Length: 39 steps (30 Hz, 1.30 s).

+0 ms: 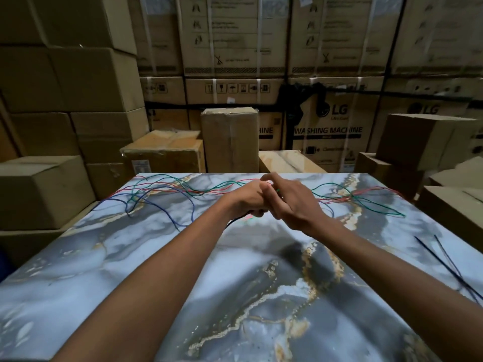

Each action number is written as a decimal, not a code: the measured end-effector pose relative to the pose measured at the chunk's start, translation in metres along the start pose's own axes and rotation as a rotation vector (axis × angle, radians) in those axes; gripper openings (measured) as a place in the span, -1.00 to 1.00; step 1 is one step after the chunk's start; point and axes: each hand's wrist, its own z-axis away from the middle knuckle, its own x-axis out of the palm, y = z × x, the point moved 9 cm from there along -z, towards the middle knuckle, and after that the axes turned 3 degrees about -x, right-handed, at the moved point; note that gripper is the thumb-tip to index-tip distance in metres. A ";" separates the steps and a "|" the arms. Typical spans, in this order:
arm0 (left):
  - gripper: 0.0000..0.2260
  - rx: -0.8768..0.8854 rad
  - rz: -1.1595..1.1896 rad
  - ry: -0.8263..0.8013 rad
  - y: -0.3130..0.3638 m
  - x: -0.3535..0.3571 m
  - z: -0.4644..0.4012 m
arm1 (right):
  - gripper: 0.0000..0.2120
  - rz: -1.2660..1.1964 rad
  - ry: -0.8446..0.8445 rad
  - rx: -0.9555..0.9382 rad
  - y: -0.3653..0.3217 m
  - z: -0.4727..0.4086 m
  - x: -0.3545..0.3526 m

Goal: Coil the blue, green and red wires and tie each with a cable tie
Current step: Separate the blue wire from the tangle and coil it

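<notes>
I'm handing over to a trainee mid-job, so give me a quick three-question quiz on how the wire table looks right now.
1. True or false: the left hand and right hand meet over the far middle of the marble-patterned table.
2. Where do the black cable ties lie? A) near the table's right edge B) on a cardboard box C) in the left hand
3. Fill in: loose red wires, green wires and ____ wires spread to both sides of the hands.

Key: 1 true; 2 A; 3 blue.
</notes>
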 end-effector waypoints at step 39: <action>-0.80 0.124 -0.271 0.305 -0.024 -0.068 0.016 | -0.75 0.280 -0.303 0.031 0.022 -0.061 -0.003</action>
